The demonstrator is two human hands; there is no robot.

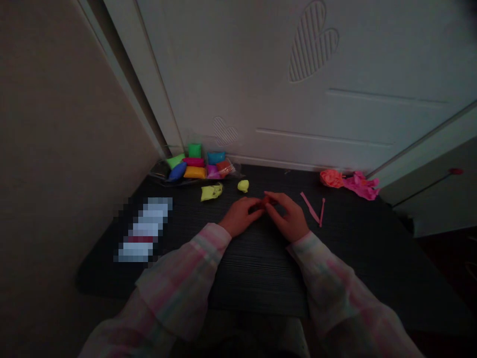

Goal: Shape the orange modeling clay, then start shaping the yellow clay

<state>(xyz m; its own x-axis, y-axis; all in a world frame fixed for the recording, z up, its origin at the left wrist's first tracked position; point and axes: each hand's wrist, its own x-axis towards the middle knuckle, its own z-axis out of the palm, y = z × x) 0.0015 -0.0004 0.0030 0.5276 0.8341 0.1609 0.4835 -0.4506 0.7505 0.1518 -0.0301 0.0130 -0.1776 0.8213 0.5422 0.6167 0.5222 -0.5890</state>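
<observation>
My left hand (240,217) and my right hand (289,218) meet over the dark table, fingertips closed together. Pinched between them is a small red lump of clay (265,201), mostly covered by the fingers. A bit of pink shows at its upper edge; I cannot tell what that is. Just beyond my left hand sits a yellow lump of clay (243,186), with an opened yellow packet (211,192) to its left. To the right of my right hand lie two pink modelling tools, a flat knife (310,208) and a thinner stick (322,213).
A clear bag (196,166) of several coloured clay packets lies at the back left. Orange crumpled material (331,178) and pink crumpled material (361,185) are at the back right. A blurred-out pale object (145,231) rests on the left. A white panel (238,89) stands behind the table.
</observation>
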